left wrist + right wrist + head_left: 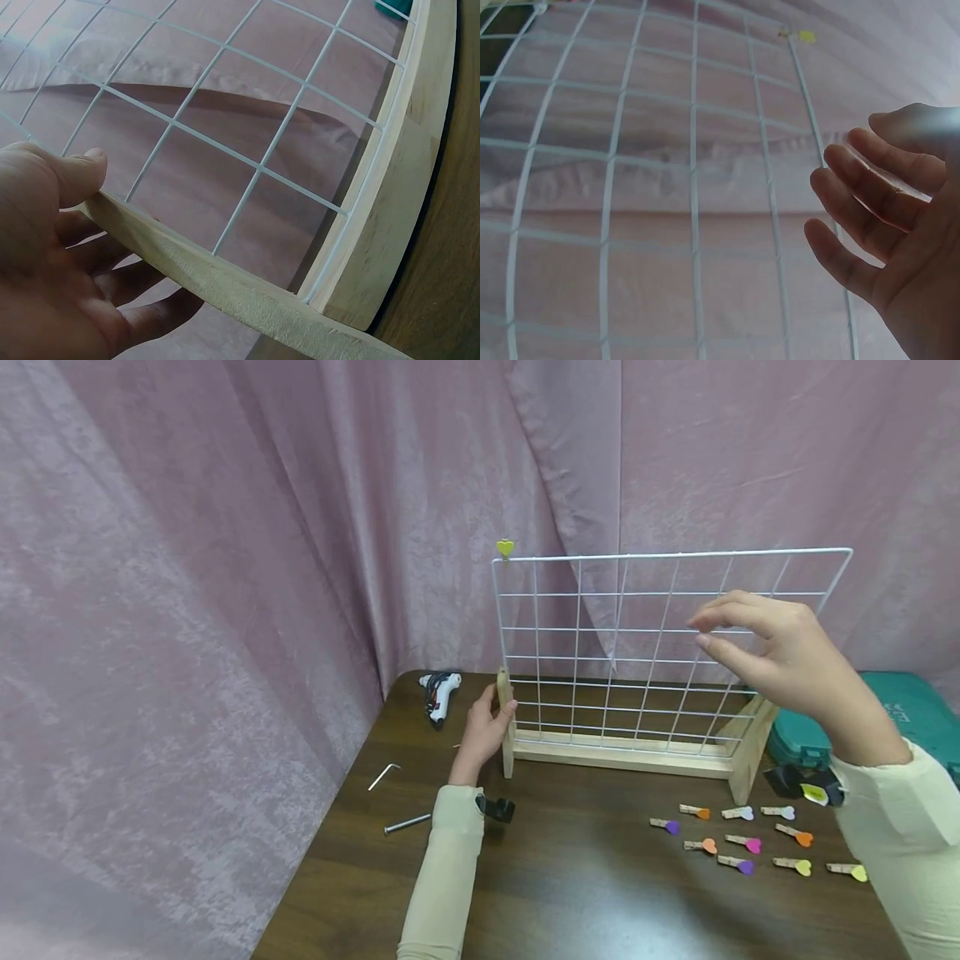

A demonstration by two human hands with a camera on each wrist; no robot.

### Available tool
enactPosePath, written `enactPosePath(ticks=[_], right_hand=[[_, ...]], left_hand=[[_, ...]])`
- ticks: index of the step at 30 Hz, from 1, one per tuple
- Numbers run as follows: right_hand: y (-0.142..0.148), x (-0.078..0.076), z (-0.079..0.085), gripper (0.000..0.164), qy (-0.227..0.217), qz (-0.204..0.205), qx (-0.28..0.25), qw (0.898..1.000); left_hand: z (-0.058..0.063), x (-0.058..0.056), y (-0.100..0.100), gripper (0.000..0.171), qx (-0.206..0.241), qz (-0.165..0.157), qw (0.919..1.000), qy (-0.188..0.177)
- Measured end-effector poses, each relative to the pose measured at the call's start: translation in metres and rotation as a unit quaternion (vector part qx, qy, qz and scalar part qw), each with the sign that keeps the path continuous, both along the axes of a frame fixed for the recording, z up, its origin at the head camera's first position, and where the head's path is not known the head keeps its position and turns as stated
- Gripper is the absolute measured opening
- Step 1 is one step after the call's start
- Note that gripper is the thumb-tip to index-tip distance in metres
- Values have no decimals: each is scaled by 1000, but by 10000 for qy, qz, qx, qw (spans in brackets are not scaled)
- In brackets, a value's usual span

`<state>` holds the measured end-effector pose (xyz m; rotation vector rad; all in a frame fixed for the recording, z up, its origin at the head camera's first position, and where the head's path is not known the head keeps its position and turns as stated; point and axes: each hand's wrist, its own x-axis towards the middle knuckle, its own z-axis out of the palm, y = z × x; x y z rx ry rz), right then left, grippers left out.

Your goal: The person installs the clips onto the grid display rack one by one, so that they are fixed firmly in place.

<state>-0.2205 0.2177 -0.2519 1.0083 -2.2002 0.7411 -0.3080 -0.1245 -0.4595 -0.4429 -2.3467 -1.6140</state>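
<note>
A white wire grid stands upright in a pale wooden base on the table. At its left end my left hand holds the wooden side post, thumb on the near side and fingers behind it. My right hand is raised before the right part of the grid, fingers gently bent and nothing in them. One yellow heart clothespin sits on the grid's top left corner; it shows blurred in the right wrist view. Several mini heart clothespins in purple, orange, white, pink and yellow lie at the right front.
A white glue gun lies at the table's back left. Nearer are a hex key and a metal bolt, partly behind the left sleeve. A teal case stands behind the right arm. Pink curtains hang behind the table.
</note>
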Motion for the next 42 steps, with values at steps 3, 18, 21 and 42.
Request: enactPosePath(ticks=[3, 18, 21, 42], right_hand=[[12, 5, -11, 26, -142, -130, -66, 9998], [73, 29, -74, 20, -1076, -1061, -106, 9885], [84, 32, -89, 18, -1322, -1235, -57, 9835], [152, 20, -199, 19, -3059, -1512, 1023, 9344]], left_hand=[[0, 0, 0, 38, 5, 28, 10000, -10], [20, 18, 5, 35, -16, -43, 9999, 121], [18, 17, 5, 35, -43, 11, 9999, 131], [-1, 3, -1, 35, -9, 97, 9998, 182]])
